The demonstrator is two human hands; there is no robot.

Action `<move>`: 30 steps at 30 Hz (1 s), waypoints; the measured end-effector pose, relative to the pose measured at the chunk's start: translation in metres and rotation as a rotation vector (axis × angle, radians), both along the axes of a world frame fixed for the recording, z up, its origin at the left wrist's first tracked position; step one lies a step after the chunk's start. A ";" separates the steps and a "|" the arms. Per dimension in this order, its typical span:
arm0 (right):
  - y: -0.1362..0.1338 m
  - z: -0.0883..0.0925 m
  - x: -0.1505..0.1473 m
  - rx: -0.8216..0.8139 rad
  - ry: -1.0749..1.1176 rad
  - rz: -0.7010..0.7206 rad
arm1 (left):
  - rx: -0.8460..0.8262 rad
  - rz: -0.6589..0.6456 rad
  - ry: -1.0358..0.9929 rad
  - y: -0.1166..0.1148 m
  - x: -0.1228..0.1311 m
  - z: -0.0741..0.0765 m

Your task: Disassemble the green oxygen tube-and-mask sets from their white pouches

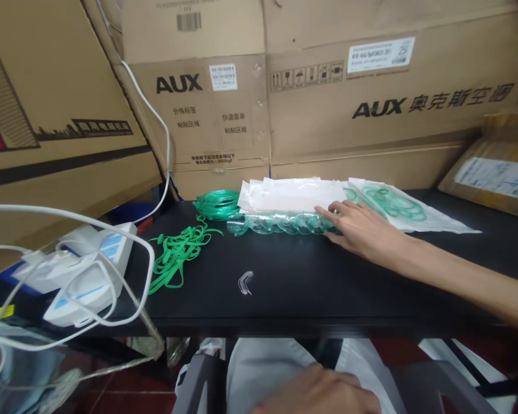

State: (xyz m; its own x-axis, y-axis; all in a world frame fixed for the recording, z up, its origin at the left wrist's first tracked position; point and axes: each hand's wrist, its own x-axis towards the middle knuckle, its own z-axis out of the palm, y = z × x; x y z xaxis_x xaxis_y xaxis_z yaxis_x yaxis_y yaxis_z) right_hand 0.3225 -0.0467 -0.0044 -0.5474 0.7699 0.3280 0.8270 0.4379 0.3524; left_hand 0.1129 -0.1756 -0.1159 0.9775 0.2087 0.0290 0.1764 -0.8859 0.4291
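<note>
A row of nested clear green plastic face masks (pixel 280 223) lies along the back of the black table. My right hand (pixel 354 224) reaches in from the right, with the thumb in front of the end mask and the fingers over it. White packets (pixel 293 194) lie just behind the row. To the right is a clear-and-white bag (pixel 397 204) with coiled green tubing inside. My left hand (pixel 319 394) is over my lap below the table edge, blurred and cut off by the frame, so its fingers cannot be made out.
Coiled green tubing (pixel 217 204) and a tangle of green elastic straps (pixel 176 256) lie left of the masks. Thin silvery strips (pixel 245 283) rest on the table (pixel 311 287). Power strips (pixel 92 276) with looping white cables (pixel 151 259) crowd the left. Cardboard boxes (pixel 224 132) wall the back.
</note>
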 end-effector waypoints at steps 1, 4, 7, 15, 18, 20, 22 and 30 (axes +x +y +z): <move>0.000 0.000 0.000 0.004 0.007 0.005 | 0.057 0.052 -0.047 0.000 -0.012 0.017; 0.003 -0.002 0.001 0.010 0.052 0.013 | 0.132 0.336 -0.237 0.001 -0.052 0.066; 0.007 -0.003 0.004 0.006 0.141 0.015 | 0.149 0.640 -0.344 0.007 -0.092 0.094; -0.028 0.010 0.002 0.074 0.418 -0.049 | 0.301 0.914 -0.190 0.033 -0.144 0.094; -0.055 0.009 -0.009 -0.031 0.479 0.017 | 0.269 0.883 -0.123 0.042 -0.145 0.098; -0.069 0.006 -0.017 -0.098 0.507 0.039 | 0.238 0.864 -0.098 0.047 -0.143 0.102; -0.078 0.002 -0.024 -0.134 0.519 0.035 | 0.219 0.844 -0.090 0.051 -0.141 0.106; -0.083 -0.019 -0.031 -0.271 0.431 0.117 | 0.178 0.788 -0.085 0.059 -0.135 0.117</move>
